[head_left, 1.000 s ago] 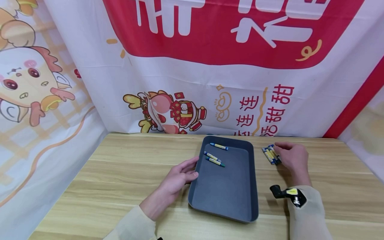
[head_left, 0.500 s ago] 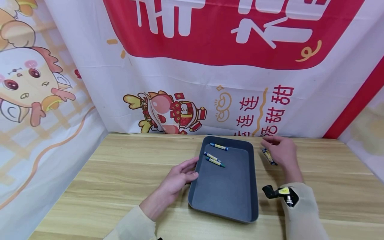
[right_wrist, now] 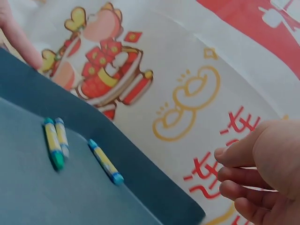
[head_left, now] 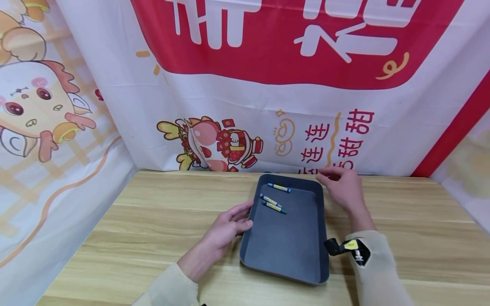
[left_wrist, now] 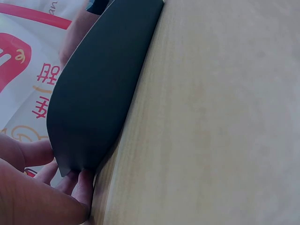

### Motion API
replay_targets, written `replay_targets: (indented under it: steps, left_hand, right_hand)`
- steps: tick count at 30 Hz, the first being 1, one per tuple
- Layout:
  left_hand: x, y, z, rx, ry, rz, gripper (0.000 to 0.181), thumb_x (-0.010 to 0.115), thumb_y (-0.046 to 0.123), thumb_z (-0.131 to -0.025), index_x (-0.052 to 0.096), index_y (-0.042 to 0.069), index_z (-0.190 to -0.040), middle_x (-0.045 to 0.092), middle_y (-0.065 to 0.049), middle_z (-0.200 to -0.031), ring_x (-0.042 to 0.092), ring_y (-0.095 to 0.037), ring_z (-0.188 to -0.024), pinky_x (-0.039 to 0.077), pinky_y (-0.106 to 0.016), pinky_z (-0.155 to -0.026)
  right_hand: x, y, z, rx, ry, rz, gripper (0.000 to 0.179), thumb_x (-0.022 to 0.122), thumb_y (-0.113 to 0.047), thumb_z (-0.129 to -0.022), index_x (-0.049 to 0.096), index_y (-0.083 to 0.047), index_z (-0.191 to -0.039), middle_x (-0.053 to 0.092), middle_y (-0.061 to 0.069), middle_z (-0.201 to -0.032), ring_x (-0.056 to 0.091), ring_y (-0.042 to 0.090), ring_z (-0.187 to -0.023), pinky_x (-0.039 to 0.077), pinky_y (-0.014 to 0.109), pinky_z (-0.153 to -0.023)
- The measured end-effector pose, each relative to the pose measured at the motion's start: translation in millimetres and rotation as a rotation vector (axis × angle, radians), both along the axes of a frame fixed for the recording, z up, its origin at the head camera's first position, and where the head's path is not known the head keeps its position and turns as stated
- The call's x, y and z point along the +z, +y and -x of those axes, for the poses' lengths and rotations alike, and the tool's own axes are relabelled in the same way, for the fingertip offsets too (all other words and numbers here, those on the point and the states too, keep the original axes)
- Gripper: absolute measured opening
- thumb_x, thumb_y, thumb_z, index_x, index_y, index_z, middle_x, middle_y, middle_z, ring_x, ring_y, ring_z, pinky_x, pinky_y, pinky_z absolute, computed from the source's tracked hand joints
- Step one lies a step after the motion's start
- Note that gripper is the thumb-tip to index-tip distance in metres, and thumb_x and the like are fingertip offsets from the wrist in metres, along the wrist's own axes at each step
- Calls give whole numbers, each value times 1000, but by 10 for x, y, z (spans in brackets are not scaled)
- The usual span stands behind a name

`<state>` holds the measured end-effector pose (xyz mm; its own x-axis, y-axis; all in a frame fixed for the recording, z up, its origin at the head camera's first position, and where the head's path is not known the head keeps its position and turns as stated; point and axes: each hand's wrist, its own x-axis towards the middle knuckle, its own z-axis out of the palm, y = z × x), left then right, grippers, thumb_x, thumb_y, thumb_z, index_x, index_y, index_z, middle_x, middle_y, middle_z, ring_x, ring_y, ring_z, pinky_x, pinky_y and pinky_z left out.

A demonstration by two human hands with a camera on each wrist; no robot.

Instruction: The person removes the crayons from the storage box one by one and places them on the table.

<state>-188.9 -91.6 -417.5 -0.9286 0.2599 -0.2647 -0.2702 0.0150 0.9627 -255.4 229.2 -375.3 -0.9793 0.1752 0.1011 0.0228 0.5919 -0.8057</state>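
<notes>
You have the grey tray (head_left: 285,250) lengthwise on the surface (head_left: 172,221), its far edge close to the surface's far edge, just in front of the printed cloth (head_left: 126,85). Your left hand (head_left: 226,227) is at the tray's left edge, its grip loosely spread: fingers fairly straight against the outer wall, thumb at the rim. That placing probably steadies the tray against sliding, and it leaves the inside open to your other hand.

Three crayons lie in the tray, toward its far left corner. The lone crayon (head_left: 279,187) sits nearest the far edge; nearer you, the blue-ended crayon (head_left: 270,199) and the green crayon (head_left: 274,207) lie side by side, close to the left edge. All three slant roughly the same way, flat on the tray floor, where the raised walls should keep them from rolling off.

Your right hand (head_left: 344,189) is by the tray's far right corner, thumb and fingertips drawn toward each other and apart from those crayons. I cannot tell whether that grip pinches anything, since no crayon shows between the tips. The bent fingers would suit handling something slim.
</notes>
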Motion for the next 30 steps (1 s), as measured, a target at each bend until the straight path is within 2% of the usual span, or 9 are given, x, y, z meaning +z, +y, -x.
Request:
replay_targets:
  steps: [5, 9, 13, 20, 24, 30]
  left_hand:
    - [-4, -1, 0, 2, 4, -9, 60, 62, 3, -103, 49, 17, -160, 49, -17, -164, 46, -37, -153, 40, -54, -125]
    - [-1, 0, 9, 3, -4, -6, 59, 61, 4, -103, 49, 17, -160, 49, -16, -164, 45, -36, -154, 39, -54, -126]
    - [2, 1, 7, 1, -7, -1, 59, 61, 4, -104, 49, 17, -160, 49, -16, -165, 46, -36, -153, 40, -54, -126]
    - [4, 4, 9, 2, -5, -4, 59, 61, 4, -103, 50, 18, -159, 50, -15, -164, 48, -35, -152, 40, -54, -125]
    - [-2, 1, 13, 0, -5, -8, 59, 61, 4, -104, 50, 18, -159, 50, -15, -164, 48, -35, -152, 39, -54, -126]
    - [-5, -7, 14, -6, -5, -1, 58, 61, 6, -104, 50, 19, -159, 50, -14, -164, 48, -34, -152, 39, -54, -126]
  right_hand:
    - [27, -141, -13, 58, 7, 89, 41, 70, -37, -103, 73, -12, -136, 71, 16, -137, 59, 34, -124, 51, 47, -103]
    - [39, -249, -25, 89, 32, 94, 38, 71, -34, -103, 74, -13, -134, 72, 15, -134, 62, 32, -121, 53, 44, -102]
    - [53, -372, -44, 118, 17, 104, 34, 71, -31, -103, 75, -14, -133, 73, 13, -134, 64, 31, -122, 53, 43, -103]
    - [90, -589, -65, 197, 13, 150, 34, 73, -30, -102, 76, -13, -131, 75, 13, -129, 64, 28, -114, 53, 34, -93]
    - [71, -721, -75, 225, 22, 171, 32, 74, -27, -101, 77, -11, -129, 77, 11, -126, 67, 26, -109, 54, 33, -90]
    - [-8, -887, -94, 258, 12, 179, 31, 75, -26, -100, 77, -13, -128, 79, 7, -123, 71, 23, -110, 58, 39, -97]
